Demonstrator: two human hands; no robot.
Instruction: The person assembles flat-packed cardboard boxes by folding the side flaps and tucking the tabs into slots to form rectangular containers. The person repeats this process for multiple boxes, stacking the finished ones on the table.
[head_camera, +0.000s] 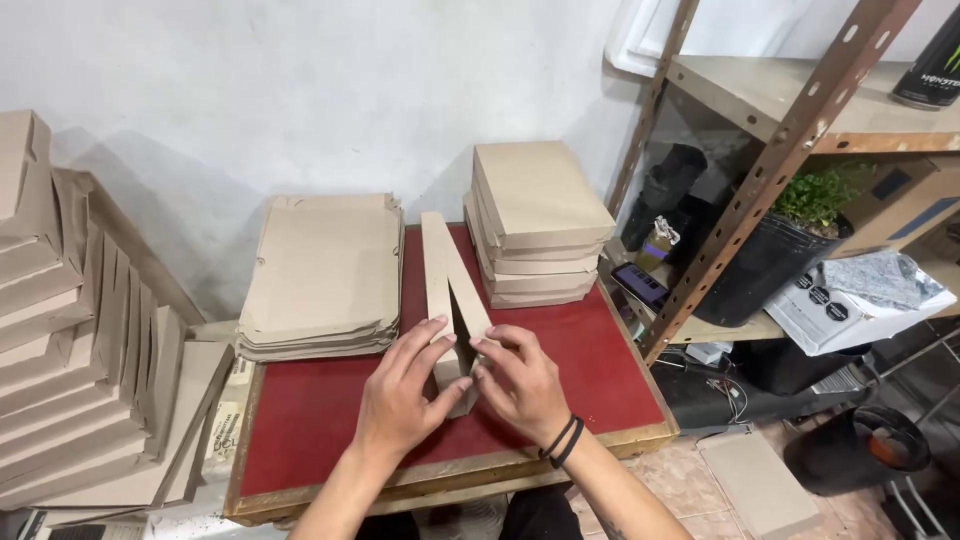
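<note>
2 bare hands work at the near middle of a red tabletop (560, 350) with a wooden rim. The left hand (400, 395) and right hand (520, 385) each have their fingers closed on 1 half-folded cardboard box (450, 300), which stands on edge and runs away from the person. Behind it sit 2 stacks: flat cardboard blanks (320, 275) at the back left, and folded boxes (535, 225), seemingly 4, at the back right. Bare red surface lies on both sides of the hands. More folded boxes (70, 350) lean off the tabletop's left edge; a metal shelf (770, 150) stands right.
</note>
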